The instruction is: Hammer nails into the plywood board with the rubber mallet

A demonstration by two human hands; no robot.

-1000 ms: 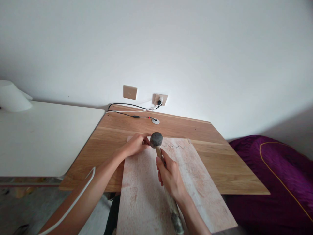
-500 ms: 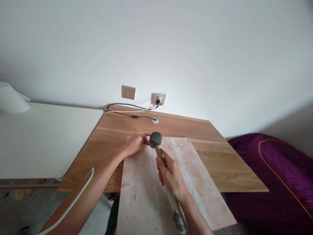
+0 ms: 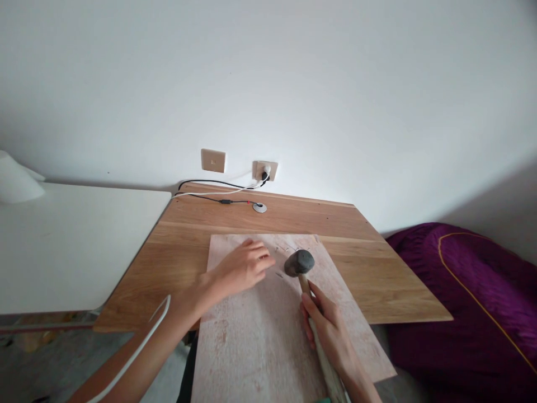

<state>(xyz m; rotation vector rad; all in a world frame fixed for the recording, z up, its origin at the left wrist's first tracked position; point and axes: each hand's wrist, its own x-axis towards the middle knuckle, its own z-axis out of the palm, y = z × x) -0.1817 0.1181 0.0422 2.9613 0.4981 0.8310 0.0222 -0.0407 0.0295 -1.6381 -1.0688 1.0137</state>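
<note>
A pale, worn board lies on the wooden table and juts over its near edge. My right hand is wrapped round the wooden handle of a mallet; its dark rubber head rests low over the board. My left hand lies on the board left of the mallet head, fingers curled together and reaching toward a small nail. Several small nails stand in a row near the board's far edge.
A white table adjoins the wooden one on the left. Black and white cables run from a wall socket across the table's back. A purple cushion fills the right side. A white cord hangs by my left arm.
The mallet has drawn back from the far edge toward me and to the right. My left hand left the board's far edge and moved nearer, beside a loose nail.
</note>
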